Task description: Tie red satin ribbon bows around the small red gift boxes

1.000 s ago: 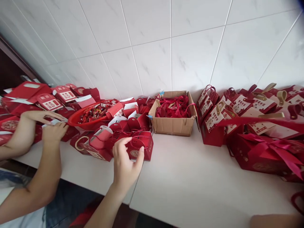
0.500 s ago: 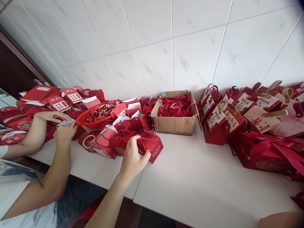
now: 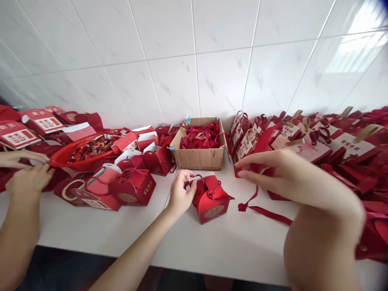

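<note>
My left hand (image 3: 181, 194) is closed at the top rear edge of a small red gift box (image 3: 213, 206) with twisted red cord and a round gold pattern. The box stands on the white table, its top only partly folded in. My right hand (image 3: 263, 169) hovers right of the box, thumb and fingers pinched around a dark red ribbon (image 3: 271, 214). The ribbon's knotted part hangs below the fingers and a length trails over the table. Part of it is hidden behind the hand.
A cardboard box (image 3: 198, 159) full of red ribbons stands by the wall. To the left are corded gift boxes (image 3: 133, 184) and a red basin (image 3: 62, 158) of sweets. Many handled boxes (image 3: 315, 149) crowd the right. A co-worker's hands (image 3: 28, 178) work at far left.
The view has swung right. My left hand has brought the gift box from the row on the left to the middle. My right hand has come in from the lower right with the ribbon.
</note>
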A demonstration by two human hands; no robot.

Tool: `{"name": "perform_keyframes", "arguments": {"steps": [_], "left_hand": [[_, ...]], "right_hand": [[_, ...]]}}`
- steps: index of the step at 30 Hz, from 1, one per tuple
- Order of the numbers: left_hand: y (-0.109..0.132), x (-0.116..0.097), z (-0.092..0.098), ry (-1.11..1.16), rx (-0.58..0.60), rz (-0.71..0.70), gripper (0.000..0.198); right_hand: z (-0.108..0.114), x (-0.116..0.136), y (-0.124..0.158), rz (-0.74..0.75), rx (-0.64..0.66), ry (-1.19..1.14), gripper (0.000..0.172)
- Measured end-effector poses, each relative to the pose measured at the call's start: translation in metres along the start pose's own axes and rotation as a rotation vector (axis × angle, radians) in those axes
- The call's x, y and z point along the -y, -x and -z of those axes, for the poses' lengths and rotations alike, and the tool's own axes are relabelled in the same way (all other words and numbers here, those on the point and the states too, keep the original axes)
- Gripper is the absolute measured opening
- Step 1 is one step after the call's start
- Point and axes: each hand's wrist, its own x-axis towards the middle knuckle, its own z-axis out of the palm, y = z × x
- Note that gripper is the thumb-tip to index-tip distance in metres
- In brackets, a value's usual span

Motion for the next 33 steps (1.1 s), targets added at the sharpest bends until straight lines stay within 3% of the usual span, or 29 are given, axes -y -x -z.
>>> {"name": "perform_keyframes", "arguments": {"steps": [4, 6, 8, 11, 16, 21, 25, 28, 30, 33], "left_hand": [[-0.023, 0.005, -0.025, 0.074, 0.017, -0.010, 0.023], [-0.032, 0.009, -0.035, 0.106, 0.031, -0.036, 0.033], [-0.037, 0.013, -0.042, 0.138, 0.012, -0.048, 0.042], [-0.036, 0.019, -0.044, 0.162, -0.028, -0.018, 0.041], [-0.032, 0.018, -0.029, 0.198, -0.045, 0.082, 0.032], [-0.045, 0.017, -0.011, 0.498, -0.090, 0.254, 0.017], [-0.051, 0.026, -0.002, 0.268, -0.179, 0.208, 0.020], [-0.047, 0.030, -0.005, 0.119, -0.230, 0.151, 0.011], [-0.041, 0.027, -0.010, 0.056, -0.194, 0.093, 0.015], [-0.033, 0.019, -0.019, 0.104, 0.011, 0.078, 0.026]], "right_hand": [[-0.022, -0.017, -0.023, 0.059, 0.293, 0.011, 0.022], [-0.030, -0.033, -0.028, 0.018, 0.327, 0.041, 0.020], [-0.033, -0.042, -0.031, -0.009, 0.315, 0.041, 0.021], [-0.034, -0.044, -0.034, 0.074, 0.348, -0.009, 0.020], [-0.033, -0.039, -0.037, 0.102, 0.322, -0.051, 0.013], [-0.019, -0.047, -0.031, 0.014, 0.264, -0.032, 0.016], [-0.003, -0.070, -0.020, -0.177, 0.264, 0.106, 0.018], [0.004, -0.087, -0.014, -0.327, 0.213, 0.216, 0.025], [0.004, -0.088, -0.014, -0.355, 0.193, 0.240, 0.030], [-0.004, -0.078, -0.022, -0.320, 0.205, 0.210, 0.024]]}}
